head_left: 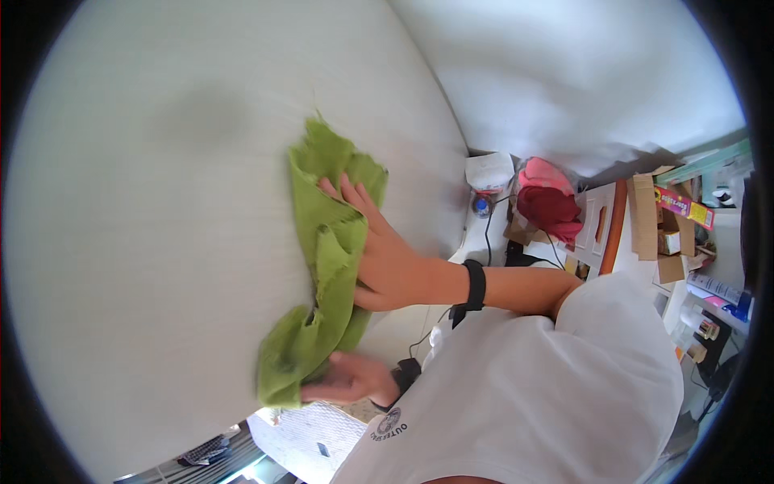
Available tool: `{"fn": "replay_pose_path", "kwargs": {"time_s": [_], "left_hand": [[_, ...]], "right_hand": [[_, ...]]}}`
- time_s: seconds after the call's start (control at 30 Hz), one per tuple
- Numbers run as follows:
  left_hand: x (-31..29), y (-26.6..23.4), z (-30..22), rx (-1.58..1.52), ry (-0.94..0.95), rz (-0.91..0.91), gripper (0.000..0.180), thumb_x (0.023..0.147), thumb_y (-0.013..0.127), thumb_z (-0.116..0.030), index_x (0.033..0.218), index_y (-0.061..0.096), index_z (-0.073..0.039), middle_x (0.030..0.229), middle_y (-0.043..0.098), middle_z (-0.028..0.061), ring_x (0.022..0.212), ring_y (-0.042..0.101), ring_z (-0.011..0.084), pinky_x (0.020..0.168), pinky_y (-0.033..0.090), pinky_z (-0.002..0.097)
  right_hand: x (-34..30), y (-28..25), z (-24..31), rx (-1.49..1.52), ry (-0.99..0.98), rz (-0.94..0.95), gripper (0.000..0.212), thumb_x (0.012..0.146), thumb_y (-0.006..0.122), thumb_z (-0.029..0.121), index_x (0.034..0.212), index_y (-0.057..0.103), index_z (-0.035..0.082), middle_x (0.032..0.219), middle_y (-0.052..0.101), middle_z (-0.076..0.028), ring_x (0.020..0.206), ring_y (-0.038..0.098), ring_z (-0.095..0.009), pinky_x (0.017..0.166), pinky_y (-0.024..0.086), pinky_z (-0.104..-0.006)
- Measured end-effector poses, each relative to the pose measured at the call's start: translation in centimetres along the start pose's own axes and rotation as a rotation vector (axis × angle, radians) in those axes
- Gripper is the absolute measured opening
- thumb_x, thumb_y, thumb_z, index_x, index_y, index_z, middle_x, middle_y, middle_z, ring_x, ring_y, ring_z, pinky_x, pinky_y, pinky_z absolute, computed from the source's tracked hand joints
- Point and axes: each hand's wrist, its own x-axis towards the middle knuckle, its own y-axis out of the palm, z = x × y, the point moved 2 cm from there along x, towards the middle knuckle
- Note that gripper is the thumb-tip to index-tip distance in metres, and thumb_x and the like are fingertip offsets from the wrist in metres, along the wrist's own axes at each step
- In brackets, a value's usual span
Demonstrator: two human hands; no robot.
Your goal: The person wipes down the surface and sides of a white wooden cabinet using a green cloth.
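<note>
The green cloth (pixel 334 254) lies bunched against a white surface (pixel 161 242). On its upper part rests the right hand (pixel 387 258), fingers extended and released, pressing flat. At the cloth's lower end is the left hand (pixel 351 379), blurred; whether its fingers grasp the fabric, I cannot tell. Right of the cloth are 2 black wristbands (pixel 474 284), a dark red bundle (pixel 551 211) and, farther off, 1 cardboard box (pixel 645 218).
</note>
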Motion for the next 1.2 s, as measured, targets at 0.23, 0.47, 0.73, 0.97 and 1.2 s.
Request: {"fn": "replay_pose_path", "kwargs": {"time_s": [0.23,0.47,0.73,0.97,1.2], "left_hand": [[3.7,-1.5,0.6,-0.459,-0.09,-0.138,0.056,0.099,0.044,-0.01,0.145,0.02,0.011,0.148,0.028,0.03,0.134,0.036,0.0375,0.107,0.034,0.0454],[2.5,-1.1,2.3,0.067,-0.213,-0.085,0.053,0.1,0.042,-0.011,0.145,0.022,0.01,0.147,0.029,0.0298,0.134,0.036,0.0381,0.107,0.034,0.0456],[1.2,-3.0,3.1,0.313,-0.419,0.03,0.048,0.1,0.041,-0.01,0.142,0.027,0.01,0.146,0.031,0.0285,0.132,0.037,0.0368,0.107,0.033,0.0422],[7.6,-1.3,-3.7,-0.025,-0.569,-0.075,0.037,0.098,0.043,-0.009,0.129,0.044,0.011,0.14,0.035,0.0285,0.13,0.036,0.0414,0.109,0.027,0.0481],[4.6,-2.1,-2.0,0.703,0.084,0.422,0.058,0.083,0.058,-0.02,0.133,0.044,0.006,0.145,0.035,0.0273,0.136,0.015,0.0573,0.107,0.009,0.0705]], "right_hand": [[4.4,-0.7,2.0,-0.012,-0.127,-0.08,0.046,0.082,0.062,0.025,0.119,0.054,-0.001,0.146,0.026,-0.033,0.14,0.012,-0.055,0.108,0.016,-0.0679],[3.6,0.2,3.5,-0.007,-0.319,0.044,0.04,0.079,0.067,0.023,0.109,0.056,0.0,0.134,0.038,-0.031,0.137,0.02,-0.055,0.108,0.017,-0.0673],[5.0,-0.8,0.9,-0.108,-0.236,-0.016,0.035,0.078,0.063,0.015,0.105,0.054,-0.005,0.117,0.044,-0.03,0.133,0.022,-0.056,0.109,0.014,-0.0677],[10.8,-2.8,6.9,0.031,-0.402,-0.038,0.038,0.077,0.061,0.013,0.111,0.055,-0.003,0.112,0.044,-0.026,0.132,0.025,-0.056,0.109,0.016,-0.067],[4.9,-3.0,0.6,-0.108,-0.419,0.308,0.034,0.074,0.061,0.012,0.107,0.06,0.003,0.105,0.047,-0.021,0.131,0.03,-0.055,0.109,0.017,-0.0678]]}}
